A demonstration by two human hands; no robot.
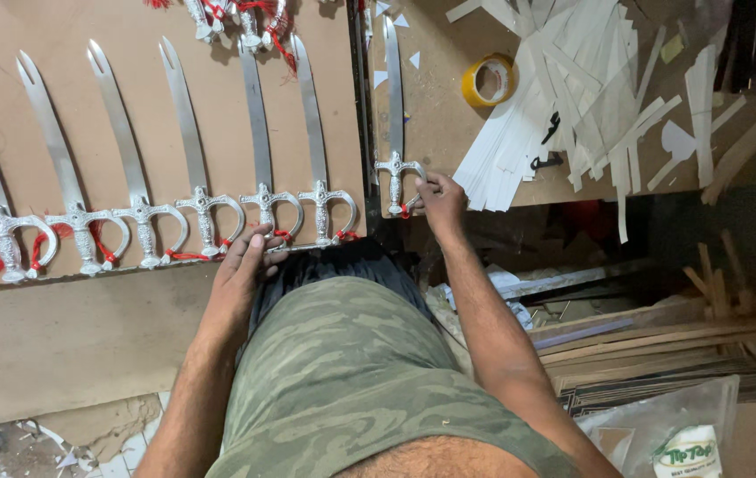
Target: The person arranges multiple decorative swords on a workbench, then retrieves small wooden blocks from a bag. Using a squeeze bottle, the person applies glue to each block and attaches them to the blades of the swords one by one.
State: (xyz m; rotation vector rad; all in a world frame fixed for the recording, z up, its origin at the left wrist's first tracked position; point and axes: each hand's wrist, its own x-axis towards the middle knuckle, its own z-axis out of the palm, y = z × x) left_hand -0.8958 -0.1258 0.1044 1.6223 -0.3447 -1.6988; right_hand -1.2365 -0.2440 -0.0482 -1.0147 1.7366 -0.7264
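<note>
Silver sword (394, 133) lies alone on right tabletop (449, 124), right hand (438, 196) pinching its hilt guard. Left hand (245, 261) flat, open, resting by sword row (157, 177). Best grip hilt, avoid blade edge.

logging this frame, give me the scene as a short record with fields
left hand: left hand rests at the board edge by a silver sword hilt
right hand: right hand grips the guard of a lone sword
row: swords lie side by side on a brown board, red tassels at the hilts
nearby: yellow tape roll, white paper strips
</note>
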